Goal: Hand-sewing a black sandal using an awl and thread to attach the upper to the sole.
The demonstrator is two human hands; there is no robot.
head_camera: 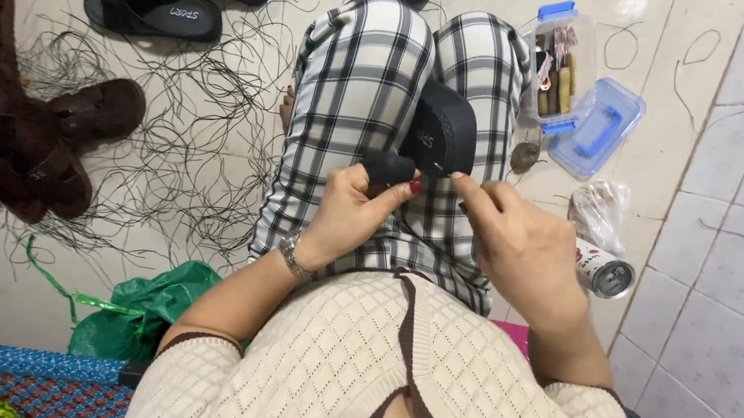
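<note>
A black sandal [446, 130] lies on my lap, over checked black-and-white trousers. My left hand [354, 212] is closed around its black strap [387, 167] at the near end. My right hand [517, 240] pinches something thin at the sandal's edge near a small pale spot; whether it is a needle or thread I cannot tell. A metal watch sits on my left wrist.
Loose black thread [181, 138] is strewn over the floor at left. Brown sandals [28, 143] and black sandals [152, 6] lie at the far left. An open plastic box [559, 68] with its blue lid [596, 128], a stone, a plastic bag, a can [604, 270] and a green bag [148, 306] surround me.
</note>
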